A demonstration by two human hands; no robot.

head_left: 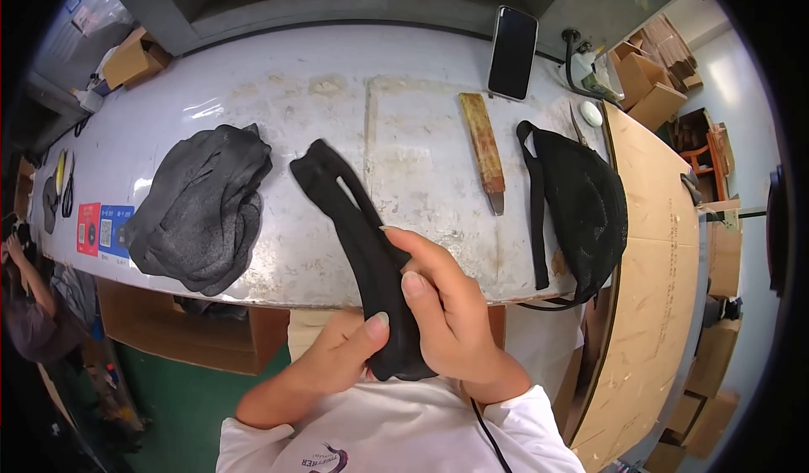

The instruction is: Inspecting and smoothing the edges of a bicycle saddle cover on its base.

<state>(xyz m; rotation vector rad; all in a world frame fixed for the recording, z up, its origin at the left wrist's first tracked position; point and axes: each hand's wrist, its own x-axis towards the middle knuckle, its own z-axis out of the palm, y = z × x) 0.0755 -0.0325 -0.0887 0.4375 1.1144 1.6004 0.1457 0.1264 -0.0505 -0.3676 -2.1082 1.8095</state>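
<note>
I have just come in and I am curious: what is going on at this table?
A person is holding a long black cloth piece at the near edge of the table. The left hand grips it near its lower end, the right hand a little higher. Its far end points away over the table. A crumpled dark grey cloth lies to the left; a worn flat tool and a black fabric item with a strap lie to the right.
</note>
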